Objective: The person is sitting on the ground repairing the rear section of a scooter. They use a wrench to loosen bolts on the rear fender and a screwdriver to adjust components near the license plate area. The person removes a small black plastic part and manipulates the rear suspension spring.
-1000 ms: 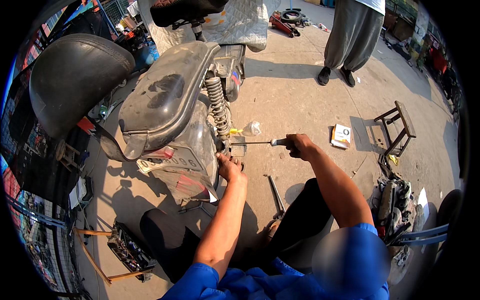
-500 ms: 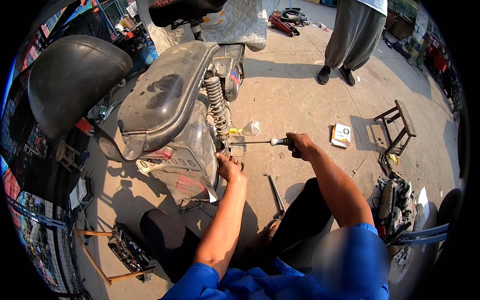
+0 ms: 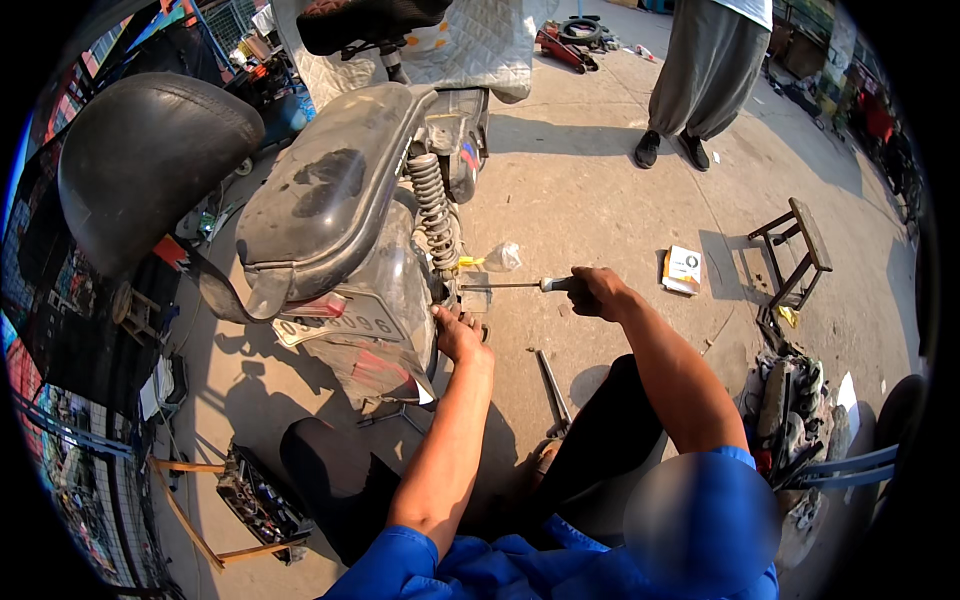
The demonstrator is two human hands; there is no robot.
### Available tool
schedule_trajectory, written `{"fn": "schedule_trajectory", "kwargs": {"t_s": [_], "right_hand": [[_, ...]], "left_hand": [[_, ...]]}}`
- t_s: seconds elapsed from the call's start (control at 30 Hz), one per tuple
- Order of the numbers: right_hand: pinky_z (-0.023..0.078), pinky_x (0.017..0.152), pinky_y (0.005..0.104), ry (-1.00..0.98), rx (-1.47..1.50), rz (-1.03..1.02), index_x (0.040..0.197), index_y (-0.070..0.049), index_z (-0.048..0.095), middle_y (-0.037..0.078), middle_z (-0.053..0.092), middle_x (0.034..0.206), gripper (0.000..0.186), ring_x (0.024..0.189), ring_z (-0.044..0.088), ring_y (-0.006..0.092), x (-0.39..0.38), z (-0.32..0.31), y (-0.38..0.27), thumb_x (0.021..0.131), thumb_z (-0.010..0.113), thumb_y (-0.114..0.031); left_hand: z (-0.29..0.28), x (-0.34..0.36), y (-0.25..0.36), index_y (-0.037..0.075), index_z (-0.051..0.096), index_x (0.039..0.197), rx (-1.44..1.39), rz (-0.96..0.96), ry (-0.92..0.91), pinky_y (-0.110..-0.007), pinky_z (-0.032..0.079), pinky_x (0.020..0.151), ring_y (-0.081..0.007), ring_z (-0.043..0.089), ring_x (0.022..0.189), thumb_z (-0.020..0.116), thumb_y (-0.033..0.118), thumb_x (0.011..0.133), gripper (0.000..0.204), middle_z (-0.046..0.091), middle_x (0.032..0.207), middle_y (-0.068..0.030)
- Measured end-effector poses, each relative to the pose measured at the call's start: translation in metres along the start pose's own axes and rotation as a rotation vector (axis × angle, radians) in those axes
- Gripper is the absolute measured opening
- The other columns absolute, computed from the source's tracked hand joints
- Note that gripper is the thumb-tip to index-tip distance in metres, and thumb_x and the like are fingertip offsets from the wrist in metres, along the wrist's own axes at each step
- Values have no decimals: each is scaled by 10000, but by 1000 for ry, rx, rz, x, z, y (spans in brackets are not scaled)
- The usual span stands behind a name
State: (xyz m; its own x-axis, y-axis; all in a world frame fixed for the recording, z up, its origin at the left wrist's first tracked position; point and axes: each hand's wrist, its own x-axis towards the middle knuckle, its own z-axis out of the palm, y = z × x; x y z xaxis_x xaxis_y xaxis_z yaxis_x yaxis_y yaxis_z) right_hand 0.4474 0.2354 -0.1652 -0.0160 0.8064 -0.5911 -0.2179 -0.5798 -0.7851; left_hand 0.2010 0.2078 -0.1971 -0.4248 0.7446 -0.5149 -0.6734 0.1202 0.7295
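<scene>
My right hand (image 3: 600, 294) is wrapped round the dark handle of a long-shafted screwdriver (image 3: 505, 286). The shaft lies level, and its tip reaches the rear wheel area just below the shock absorber (image 3: 433, 212) with its coil spring. By that spot, my left hand (image 3: 462, 336) has its fingers bent and pressed together against the side of the motor scooter (image 3: 320, 190); whatever they grip is hidden. A dusty dark rear box and a licence plate (image 3: 342, 318) sit left of my hands. Just beyond the screwdriver lie a clear plastic bag (image 3: 503, 257) and something yellow.
On the ground near my knee lies a long metal wrench (image 3: 552, 385). Rightward are a small box (image 3: 682, 271), a low wooden stool (image 3: 797, 250) and a pile of parts (image 3: 790, 400). A tool tray (image 3: 262, 495) stands lower left. A person in grey trousers (image 3: 705, 75) stands at the back.
The screwdriver and my right hand have barely shifted, with a slight turn of the wrist. My left hand keeps its place.
</scene>
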Motion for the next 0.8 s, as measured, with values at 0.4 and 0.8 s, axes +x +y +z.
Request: {"fn": "schedule_trajectory", "kwargs": {"t_s": [0.4,0.8], "right_hand": [[487,494,306,54,24,19,746,-24,566,61,549,647,272,511,519,165,-13,9,-4,907,551,-243],[477,476,305,78,-20,3,739,-24,559,61,511,625,275,493,479,158,-9,9,-3,909,549,-239]], "left_hand": [[-3,5,-2,141,374,1411,-27,5,-15,-394,419,977,-235,489,1185,423,569,947,633,514,1332,-80],[-4,7,-3,144,371,1410,-13,8,-17,-395,416,985,-234,487,1176,432,569,944,634,507,1331,-82]]}}
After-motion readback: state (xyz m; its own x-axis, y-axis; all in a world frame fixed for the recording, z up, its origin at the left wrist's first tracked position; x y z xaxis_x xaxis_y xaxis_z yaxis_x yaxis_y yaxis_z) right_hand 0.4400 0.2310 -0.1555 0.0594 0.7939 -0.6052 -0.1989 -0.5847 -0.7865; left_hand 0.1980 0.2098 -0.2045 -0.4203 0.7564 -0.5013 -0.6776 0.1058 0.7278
